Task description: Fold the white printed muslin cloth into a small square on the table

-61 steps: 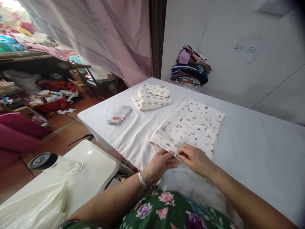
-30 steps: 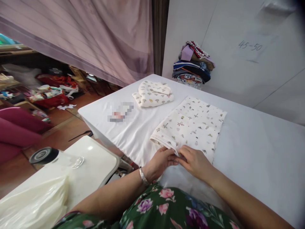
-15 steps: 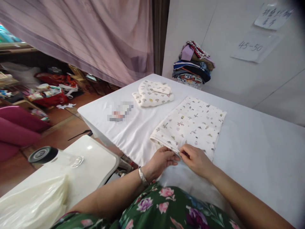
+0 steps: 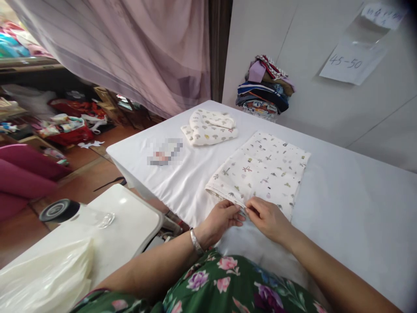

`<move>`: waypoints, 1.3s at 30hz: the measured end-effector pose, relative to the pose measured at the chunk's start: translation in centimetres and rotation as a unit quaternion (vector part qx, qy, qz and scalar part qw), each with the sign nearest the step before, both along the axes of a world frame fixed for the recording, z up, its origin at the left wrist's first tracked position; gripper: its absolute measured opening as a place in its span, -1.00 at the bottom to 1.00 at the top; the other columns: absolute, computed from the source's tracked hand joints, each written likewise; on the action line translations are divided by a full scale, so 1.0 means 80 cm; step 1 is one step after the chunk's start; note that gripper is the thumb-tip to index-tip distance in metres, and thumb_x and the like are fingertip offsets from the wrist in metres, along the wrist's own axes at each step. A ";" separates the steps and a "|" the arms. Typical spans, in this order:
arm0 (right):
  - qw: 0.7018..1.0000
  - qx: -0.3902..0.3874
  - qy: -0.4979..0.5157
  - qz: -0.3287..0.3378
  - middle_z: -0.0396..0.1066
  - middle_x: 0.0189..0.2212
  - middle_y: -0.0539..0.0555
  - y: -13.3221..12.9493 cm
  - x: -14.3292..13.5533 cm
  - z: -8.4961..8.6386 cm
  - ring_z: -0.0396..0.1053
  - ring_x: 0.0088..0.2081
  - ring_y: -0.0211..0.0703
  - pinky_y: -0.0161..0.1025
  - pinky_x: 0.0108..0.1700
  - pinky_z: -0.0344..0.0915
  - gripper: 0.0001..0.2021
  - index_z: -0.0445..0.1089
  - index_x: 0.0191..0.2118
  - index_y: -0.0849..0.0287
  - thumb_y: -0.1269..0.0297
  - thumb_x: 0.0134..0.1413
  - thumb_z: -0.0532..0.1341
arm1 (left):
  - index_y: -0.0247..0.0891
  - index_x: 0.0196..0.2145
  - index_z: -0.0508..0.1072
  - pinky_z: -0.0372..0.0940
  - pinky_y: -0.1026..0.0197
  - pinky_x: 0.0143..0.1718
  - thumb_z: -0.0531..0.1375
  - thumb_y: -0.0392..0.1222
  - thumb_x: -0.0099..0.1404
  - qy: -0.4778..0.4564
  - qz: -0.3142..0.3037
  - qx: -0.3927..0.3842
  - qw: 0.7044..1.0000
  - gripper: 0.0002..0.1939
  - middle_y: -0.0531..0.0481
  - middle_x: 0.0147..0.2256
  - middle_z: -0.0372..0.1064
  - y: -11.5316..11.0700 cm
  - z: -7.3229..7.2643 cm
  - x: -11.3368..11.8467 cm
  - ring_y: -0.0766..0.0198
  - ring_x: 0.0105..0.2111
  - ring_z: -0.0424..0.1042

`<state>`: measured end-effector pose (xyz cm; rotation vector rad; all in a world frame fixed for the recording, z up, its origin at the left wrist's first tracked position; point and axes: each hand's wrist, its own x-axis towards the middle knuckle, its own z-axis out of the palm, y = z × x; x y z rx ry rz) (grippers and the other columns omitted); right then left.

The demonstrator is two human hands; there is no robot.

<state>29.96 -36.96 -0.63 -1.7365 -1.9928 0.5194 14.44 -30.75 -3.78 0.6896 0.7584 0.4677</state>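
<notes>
A white cloth with small printed plants and figures [image 4: 260,171] lies folded flat on the white-covered table [image 4: 352,208]. At its near edge my left hand [image 4: 224,217] pinches the hem between thumb and fingers. Right beside it, my right hand [image 4: 265,217] has its fingers closed on the same edge, knuckles up. The fingertips of both hands almost meet there. Farther back lies a second folded white cloth with a mushroom-like print [image 4: 210,128], apart from both hands. To its left is a small blurred-out item [image 4: 165,152].
A stack of folded clothes [image 4: 263,89] stands by the wall behind the table. At lower left, a white side table [image 4: 130,217] carries a clear bottle with a black lid [image 4: 60,211] and a pale plastic bag [image 4: 48,278]. A pink curtain [image 4: 156,48] hangs behind.
Both hands stay at the cloth's near edge, with only a slight shift of the left fingers. The curtain at the upper left has swung right, and the wall papers have shifted.
</notes>
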 end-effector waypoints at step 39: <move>0.985 0.077 -0.150 0.032 0.31 -0.42 0.02 0.000 -0.001 -0.007 0.26 -0.43 -0.26 -0.34 -0.44 0.09 -0.88 0.26 -0.34 0.16 0.40 0.16 0.01 | -0.33 -0.49 0.31 0.29 0.29 -0.45 0.26 -0.19 0.04 -0.004 -0.009 0.012 1.000 -0.81 0.02 -0.59 0.32 -0.001 -0.004 0.000 0.34 -0.55 0.36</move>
